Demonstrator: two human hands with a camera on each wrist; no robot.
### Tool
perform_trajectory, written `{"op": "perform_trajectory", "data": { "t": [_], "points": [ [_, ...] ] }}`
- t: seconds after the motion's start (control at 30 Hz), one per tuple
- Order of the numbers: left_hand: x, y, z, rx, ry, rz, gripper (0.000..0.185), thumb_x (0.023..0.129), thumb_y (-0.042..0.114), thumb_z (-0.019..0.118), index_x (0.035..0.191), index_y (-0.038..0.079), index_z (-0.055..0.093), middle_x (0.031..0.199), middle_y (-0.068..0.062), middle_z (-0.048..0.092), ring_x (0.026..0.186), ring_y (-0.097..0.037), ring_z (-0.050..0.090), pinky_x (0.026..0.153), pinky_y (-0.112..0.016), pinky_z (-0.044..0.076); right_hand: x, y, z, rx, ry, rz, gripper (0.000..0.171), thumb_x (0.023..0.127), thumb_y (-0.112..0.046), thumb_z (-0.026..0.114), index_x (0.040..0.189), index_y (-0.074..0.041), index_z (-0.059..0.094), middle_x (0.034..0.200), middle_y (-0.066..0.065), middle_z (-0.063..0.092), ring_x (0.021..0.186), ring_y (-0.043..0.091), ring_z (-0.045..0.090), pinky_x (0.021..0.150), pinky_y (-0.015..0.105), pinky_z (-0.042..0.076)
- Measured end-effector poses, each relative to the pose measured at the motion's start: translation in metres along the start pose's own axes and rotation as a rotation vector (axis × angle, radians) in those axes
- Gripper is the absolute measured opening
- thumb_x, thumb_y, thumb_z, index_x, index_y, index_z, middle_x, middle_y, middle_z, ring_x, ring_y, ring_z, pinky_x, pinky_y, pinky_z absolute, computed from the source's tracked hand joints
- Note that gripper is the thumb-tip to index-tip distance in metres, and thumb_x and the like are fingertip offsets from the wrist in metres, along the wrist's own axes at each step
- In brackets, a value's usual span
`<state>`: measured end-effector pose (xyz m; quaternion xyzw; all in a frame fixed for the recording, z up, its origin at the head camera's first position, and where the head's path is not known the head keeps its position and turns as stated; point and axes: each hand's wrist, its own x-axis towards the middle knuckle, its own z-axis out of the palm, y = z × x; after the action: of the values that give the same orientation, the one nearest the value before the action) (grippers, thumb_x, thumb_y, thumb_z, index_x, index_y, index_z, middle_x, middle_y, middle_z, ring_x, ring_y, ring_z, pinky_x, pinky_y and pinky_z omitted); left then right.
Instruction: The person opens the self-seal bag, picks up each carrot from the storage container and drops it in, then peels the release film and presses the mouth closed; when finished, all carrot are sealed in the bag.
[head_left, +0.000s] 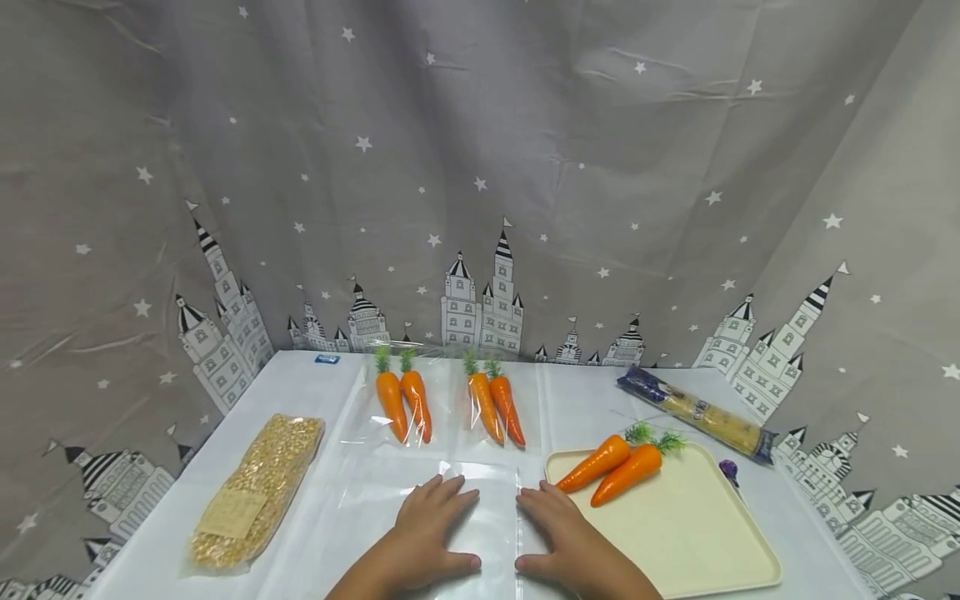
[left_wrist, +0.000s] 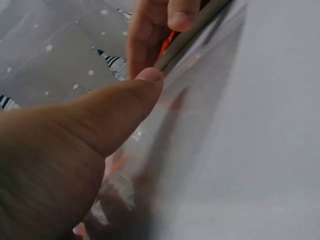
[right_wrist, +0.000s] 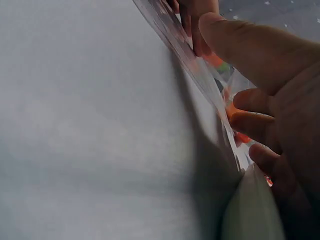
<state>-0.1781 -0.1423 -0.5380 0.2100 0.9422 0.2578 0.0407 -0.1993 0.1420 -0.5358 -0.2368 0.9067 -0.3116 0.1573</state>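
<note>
A clear plastic bag (head_left: 480, 500) is pressed flat on the near surface (head_left: 315, 392) by the left hand (head_left: 431, 521) and right hand (head_left: 558, 525), fingers straight and spread. Being slippery, the film could slide or crease if pressure is uneven, and the two carrots (head_left: 618, 467) on the tray (head_left: 697, 533) just right could be nudged.

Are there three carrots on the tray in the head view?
No, only two carrots lie on the tray; the other four are in clear bags behind the hands.
</note>
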Motion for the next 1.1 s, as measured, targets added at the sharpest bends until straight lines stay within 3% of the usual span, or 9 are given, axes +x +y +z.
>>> {"op": "perform_trajectory", "data": {
  "t": [0.2,0.47,0.9,1.1],
  "points": [
    [0.001,0.006,0.005,0.090,-0.047,-0.051,0.098,0.079,0.084,0.065,0.158,0.028,0.047,0.168,-0.018,0.034,0.151,-0.056,0.026,0.113,-0.082,0.019,0.003,-0.003,0.003,-0.105,-0.063,0.036,0.102,0.077,-0.069,0.080,0.162,-0.030,0.040,0.170,-0.006,0.036,0.161,0.036,0.018,0.120,0.069,0.027],
    [0.003,0.011,0.008,0.182,-0.079,-0.088,0.098,0.077,0.087,0.063,0.158,0.034,0.047,0.171,-0.010,0.032,0.153,-0.055,0.023,0.113,-0.083,0.017,0.005,-0.009,0.003,-0.233,-0.109,0.030,0.097,0.077,-0.069,0.080,0.159,-0.031,0.045,0.169,-0.009,0.036,0.162,0.036,0.016,0.119,0.069,0.030],
    [0.002,0.008,0.005,0.150,-0.060,-0.087,0.080,0.087,0.074,0.065,0.154,0.035,0.051,0.169,-0.006,0.037,0.153,-0.054,0.024,0.113,-0.083,0.017,0.005,-0.017,0.000,-0.308,-0.112,0.038,0.096,0.078,-0.069,0.079,0.159,-0.030,0.046,0.168,-0.007,0.037,0.160,0.036,0.022,0.120,0.065,0.032],
    [-0.003,0.007,0.007,0.095,-0.006,-0.046,0.068,0.090,0.066,0.068,0.148,0.032,0.060,0.164,-0.007,0.044,0.151,-0.053,0.029,0.112,-0.081,0.019,0.002,-0.019,-0.001,-0.306,-0.107,0.034,0.094,0.079,-0.066,0.080,0.158,-0.028,0.048,0.168,-0.006,0.038,0.160,0.037,0.022,0.120,0.065,0.031]
  ]
}}
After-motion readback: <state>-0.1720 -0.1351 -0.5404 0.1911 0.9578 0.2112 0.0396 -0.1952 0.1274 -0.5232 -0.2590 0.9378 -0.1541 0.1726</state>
